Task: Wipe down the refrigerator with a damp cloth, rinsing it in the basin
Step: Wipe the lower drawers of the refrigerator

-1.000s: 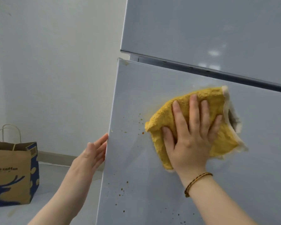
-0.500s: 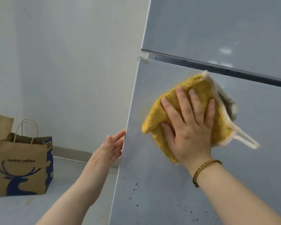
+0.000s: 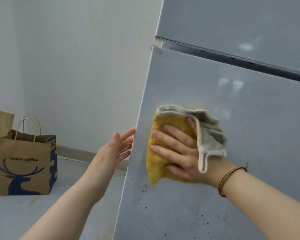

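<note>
Two hands — right hand fingers spread on cloth | left hand fingers straight — tips behind refrigerator edge

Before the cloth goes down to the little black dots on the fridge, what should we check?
1. The cloth is pressed flat on the lower door under the right hand: ok.
2. The left hand has its fingertips at the door's edge to steady it: ok.
3. The dark specks below the cloth are wiped off: not ok, not yet done.
4. The way down to the specks is free: ok.
5. The cloth is damp enough: cannot tell.
6. A basin is near for rinsing: cannot tell, none in view.
</note>
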A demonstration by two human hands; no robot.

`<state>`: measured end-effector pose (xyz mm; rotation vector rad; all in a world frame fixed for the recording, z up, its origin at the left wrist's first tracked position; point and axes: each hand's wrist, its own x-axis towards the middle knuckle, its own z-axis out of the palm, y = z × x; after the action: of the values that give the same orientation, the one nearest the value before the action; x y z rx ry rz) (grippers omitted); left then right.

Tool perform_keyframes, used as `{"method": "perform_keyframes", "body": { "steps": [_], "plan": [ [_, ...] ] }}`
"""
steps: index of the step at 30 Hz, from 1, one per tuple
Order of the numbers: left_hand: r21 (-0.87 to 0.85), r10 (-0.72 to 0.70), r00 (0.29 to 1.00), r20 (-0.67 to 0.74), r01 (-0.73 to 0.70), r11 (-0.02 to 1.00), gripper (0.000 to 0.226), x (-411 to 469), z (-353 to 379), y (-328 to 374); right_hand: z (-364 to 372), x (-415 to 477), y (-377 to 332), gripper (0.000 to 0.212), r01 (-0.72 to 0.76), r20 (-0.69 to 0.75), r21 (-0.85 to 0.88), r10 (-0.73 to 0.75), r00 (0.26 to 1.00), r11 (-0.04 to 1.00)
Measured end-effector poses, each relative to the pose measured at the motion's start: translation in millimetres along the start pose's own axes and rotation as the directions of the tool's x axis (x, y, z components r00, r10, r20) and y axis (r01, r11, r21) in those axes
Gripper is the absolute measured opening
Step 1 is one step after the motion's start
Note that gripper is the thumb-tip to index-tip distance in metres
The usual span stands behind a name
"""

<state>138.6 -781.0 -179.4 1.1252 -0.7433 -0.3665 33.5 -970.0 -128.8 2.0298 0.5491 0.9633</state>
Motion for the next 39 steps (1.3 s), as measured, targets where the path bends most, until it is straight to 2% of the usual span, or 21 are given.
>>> {"method": "perform_keyframes", "body": {
  "steps": [2, 4, 6, 7, 8, 10, 13, 15, 17, 19, 21, 23, 24, 25, 26, 28, 31, 33, 35, 37, 39],
  "plan": [
    [0.001, -0.001, 1.000, -0.024, 0.001, 1.000, 0.050, 0.9, 1.8, -2.4, -7.9, 17.7, 13.2, 0.040, -0.263, -0.127, -0.026, 0.258, 0.958, 0.964],
    [0.020, -0.002, 1.000, -0.031, 0.003, 1.000, 0.047, 1.8, 3.8, -3.2, -6.6, 37.1, 9.2, 0.043, -0.537, -0.247, -0.020, 0.516, 0.820, 0.844],
    [0.024, 0.004, 0.999, -0.051, -0.003, 1.000, 0.044, 2.6, 5.5, -3.1, 1.7, 52.9, -7.6, 0.045, -0.661, -0.293, -0.007, 0.631, 0.719, 0.750],
    [-0.009, -0.010, 0.997, -0.079, 0.009, 1.000, 0.045, 2.6, 6.1, -2.3, 6.5, 56.6, -18.8, 0.046, -0.674, -0.281, 0.001, 0.647, 0.709, 0.739],
    [-0.038, -0.030, 0.994, -0.105, 0.027, 0.999, 0.046, 2.1, 6.9, -1.9, 11.7, 55.3, -31.6, 0.047, -0.665, -0.245, 0.005, 0.645, 0.724, 0.747],
    [-0.028, -0.028, 0.996, -0.087, 0.026, 0.999, 0.045, 0.9, 8.5, -0.7, 22.2, 36.8, -59.9, 0.046, -0.578, -0.145, -0.016, 0.570, 0.809, 0.816],
    [0.018, 0.031, 0.999, -0.043, -0.030, 0.999, 0.048, 2.1, 7.2, 0.7, 36.9, -17.6, -96.6, 0.040, -0.283, 0.003, 0.005, 0.283, 0.959, 0.959],
    [0.075, 0.074, 0.997, -0.023, -0.072, 0.995, 0.066, 4.5, 5.8, -1.4, 36.8, -48.1, -98.5, 0.036, -0.112, 0.054, 0.031, 0.110, 0.992, 0.993],
    [0.133, 0.089, 0.996, -0.019, -0.086, 0.987, 0.069, 4.6, 4.8, -8.2, 30.9, -59.1, -83.5, 0.034, -0.080, 0.032, 0.071, 0.078, 0.996, 0.994],
    [0.147, 0.065, 0.996, -0.057, -0.056, 0.988, 0.038, 2.6, 7.7, -13.3, 21.5, -55.1, -63.9, 0.038, -0.196, -0.037, 0.055, 0.198, 0.980, 0.979],
    [0.170, 0.028, 0.991, -0.131, -0.005, 0.986, 0.025, 7.9, 12.4, -15.3, 14.1, -41.3, -47.8, 0.045, -0.439, -0.131, 0.018, 0.438, 0.890, 0.898],
    [0.142, -0.002, 0.981, -0.194, 0.030, 0.989, 0.030, 12.6, 15.7, -15.1, 13.6, -24.1, -46.7, 0.049, -0.675, -0.213, 0.000, 0.660, 0.721, 0.737],
    [0.120, -0.013, 0.975, -0.221, 0.041, 0.992, 0.032, 13.0, 16.7, -13.8, 16.5, -15.9, -52.6, 0.051, -0.737, -0.240, -0.010, 0.714, 0.658, 0.676],
    [0.111, 0.003, 0.977, -0.211, 0.021, 0.994, 0.029, 10.9, 16.9, -14.4, 22.1, -9.0, -63.6, 0.052, -0.760, -0.250, -0.021, 0.733, 0.633, 0.649],
    [0.113, 0.023, 0.984, -0.176, -0.003, 0.994, 0.026, 6.7, 17.4, -14.4, 28.7, -4.0, -79.3, 0.051, -0.752, -0.240, -0.032, 0.725, 0.646, 0.659],
    [0.103, 0.052, 0.991, -0.121, -0.039, 0.994, 0.029, -0.9, 16.0, -14.7, 43.9, -5.1, -118.8, 0.047, -0.650, -0.168, -0.029, 0.637, 0.752, 0.760],
    [0.123, 0.106, 0.993, -0.052, -0.099, 0.987, 0.039, -5.1, 11.8, -15.0, 72.8, -23.9, -165.6, 0.035, -0.373, -0.075, 0.025, 0.374, 0.924, 0.927],
    [0.141, 0.113, 0.993, -0.035, -0.107, 0.984, 0.043, -6.9, 11.7, -13.2, 90.8, -41.0, -178.7, 0.035, -0.195, -0.006, 0.020, 0.196, 0.981, 0.981],
    [0.140, 0.122, 0.992, -0.034, -0.117, 0.983, 0.043, -9.6, 11.5, -12.2, 94.9, -52.0, -173.1, 0.043, -0.033, 0.141, -0.095, 0.046, 0.989, 0.995],
    [0.130, 0.132, 0.991, -0.030, -0.127, 0.983, 0.039, -12.1, 12.4, -10.8, 85.6, -58.6, -156.2, 0.045, -0.054, 0.143, -0.099, 0.068, 0.987, 0.994],
    [0.177, 0.149, 0.988, -0.032, -0.141, 0.974, 0.034, -14.4, 14.4, -13.7, 61.0, -46.7, -123.7, 0.041, -0.312, -0.044, 0.032, 0.314, 0.949, 0.949]
  ]
}}
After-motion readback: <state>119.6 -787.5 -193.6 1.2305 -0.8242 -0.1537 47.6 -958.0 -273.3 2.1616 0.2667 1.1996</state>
